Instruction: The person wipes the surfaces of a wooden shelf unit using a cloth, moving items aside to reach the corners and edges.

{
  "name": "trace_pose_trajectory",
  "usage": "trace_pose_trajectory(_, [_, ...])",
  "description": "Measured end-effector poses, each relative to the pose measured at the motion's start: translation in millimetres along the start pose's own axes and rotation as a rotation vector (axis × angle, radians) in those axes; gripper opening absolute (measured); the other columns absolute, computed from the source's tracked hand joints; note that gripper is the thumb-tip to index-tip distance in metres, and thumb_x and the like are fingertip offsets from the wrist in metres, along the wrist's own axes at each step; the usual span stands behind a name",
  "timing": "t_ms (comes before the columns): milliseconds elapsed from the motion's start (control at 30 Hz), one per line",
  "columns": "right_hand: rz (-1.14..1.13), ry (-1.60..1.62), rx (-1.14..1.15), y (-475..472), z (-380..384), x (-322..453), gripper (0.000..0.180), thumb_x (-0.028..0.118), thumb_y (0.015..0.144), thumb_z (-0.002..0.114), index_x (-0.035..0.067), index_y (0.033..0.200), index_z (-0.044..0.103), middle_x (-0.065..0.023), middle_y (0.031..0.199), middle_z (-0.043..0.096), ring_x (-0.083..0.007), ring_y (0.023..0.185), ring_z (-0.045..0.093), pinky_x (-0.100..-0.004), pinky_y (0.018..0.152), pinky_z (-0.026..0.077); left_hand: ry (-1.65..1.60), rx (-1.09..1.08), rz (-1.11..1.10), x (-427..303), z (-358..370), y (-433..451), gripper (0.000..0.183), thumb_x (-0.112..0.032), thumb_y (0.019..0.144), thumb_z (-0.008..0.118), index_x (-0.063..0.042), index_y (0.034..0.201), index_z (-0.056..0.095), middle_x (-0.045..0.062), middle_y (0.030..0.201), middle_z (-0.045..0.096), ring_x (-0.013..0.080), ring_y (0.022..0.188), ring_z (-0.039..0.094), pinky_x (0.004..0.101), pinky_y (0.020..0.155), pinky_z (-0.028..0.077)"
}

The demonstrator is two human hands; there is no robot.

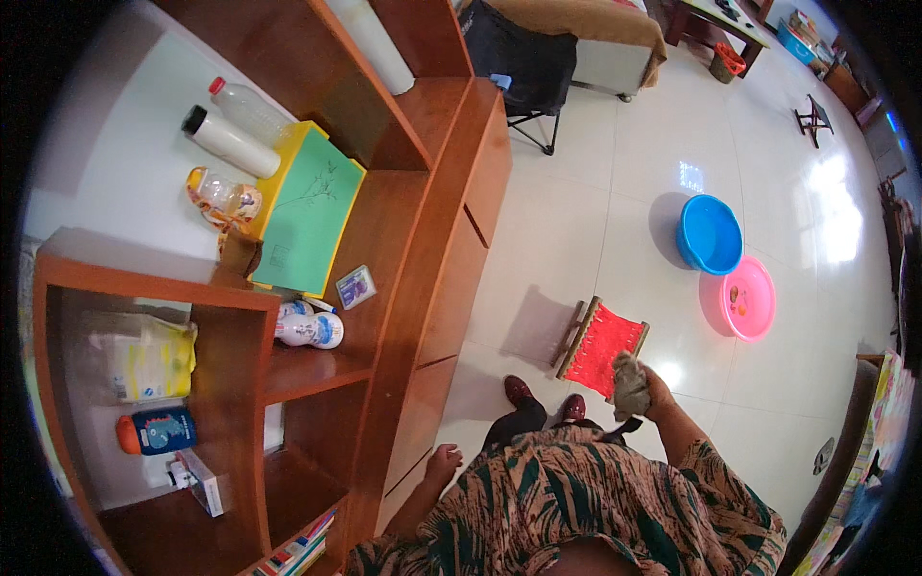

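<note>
My right hand (pixel 657 392) grips a crumpled grey-brown cloth (pixel 630 387), held in front of my body above the floor. A dark strip hangs below the cloth. Beyond it stands a small folding stool with a red seat (pixel 601 349). My left hand (pixel 445 461) hangs beside the wooden cabinet with its fingers loosely curled and nothing visible in it. On the shelf to the left are a green and yellow box (pixel 310 209), a white bottle with a black cap (pixel 232 142) and a small packet (pixel 356 286).
A blue basin (pixel 709 234) and a pink basin (pixel 756 299) with small items inside stand on the tiled floor. A black folding chair (pixel 529 65) is beside the wooden cabinet (pixel 461 288). Farther off are a red-lined bin (pixel 726 63) and a small folding stool (pixel 816 119).
</note>
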State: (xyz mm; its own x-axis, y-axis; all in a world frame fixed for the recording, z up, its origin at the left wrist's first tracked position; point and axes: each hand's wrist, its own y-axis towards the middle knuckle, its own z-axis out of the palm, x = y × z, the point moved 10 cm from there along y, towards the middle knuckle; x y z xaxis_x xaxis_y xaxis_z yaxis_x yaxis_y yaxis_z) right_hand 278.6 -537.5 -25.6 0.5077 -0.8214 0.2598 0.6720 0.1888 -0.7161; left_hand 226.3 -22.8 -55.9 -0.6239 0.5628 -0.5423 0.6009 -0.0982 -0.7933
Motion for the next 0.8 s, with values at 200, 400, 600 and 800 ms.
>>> trace_pose_trajectory(200, [-0.190, -0.007, -0.100, 17, 67, 58, 0.040, 0.041, 0.102, 0.047, 0.008, 0.119, 0.062, -0.0089, 0.106, 0.069, -0.0257, 0.094, 0.067, -0.0427, 0.086, 0.056, 0.010, -0.097, -0.113, 53, -56, 26, 0.055, -0.032, 0.095, 0.062, 0.004, 0.136, 0.051, 0.019, 0.115, 0.066, 0.0264, 0.096, 0.068, 0.0408, 0.084, 0.055])
trace_pose_trajectory(400, [-0.182, -0.049, -0.020, 42, 95, 87, 0.043, 0.044, 0.100, 0.048, 0.008, 0.118, 0.063, -0.0106, 0.107, 0.069, -0.0277, 0.095, 0.068, -0.0443, 0.084, 0.057, -0.024, -0.120, -0.015, 16, -69, 65, 0.052, -0.036, 0.099, 0.059, 0.000, 0.136, 0.053, 0.017, 0.123, 0.064, 0.0270, 0.102, 0.066, 0.0428, 0.085, 0.055])
trace_pose_trajectory(600, [0.002, -0.219, 0.152, 153, 207, 117, 0.043, 0.044, 0.098, 0.052, 0.007, 0.114, 0.065, -0.0115, 0.101, 0.071, -0.0275, 0.087, 0.069, -0.0432, 0.081, 0.057, 0.113, -0.064, 0.071, 61, -62, 88, 0.053, -0.037, 0.101, 0.055, 0.001, 0.137, 0.053, 0.015, 0.118, 0.066, 0.0261, 0.099, 0.068, 0.0417, 0.084, 0.056])
trace_pose_trajectory(800, [-0.071, -0.774, 0.235, 246, 388, 95, 0.035, 0.030, 0.096, 0.061, 0.001, 0.117, 0.063, -0.0118, 0.098, 0.069, -0.0238, 0.080, 0.068, -0.0385, 0.069, 0.058, -0.156, -0.209, -0.184, 79, -38, 63, 0.053, -0.036, 0.101, 0.056, 0.002, 0.138, 0.052, 0.015, 0.117, 0.066, 0.0255, 0.097, 0.068, 0.0410, 0.080, 0.056])
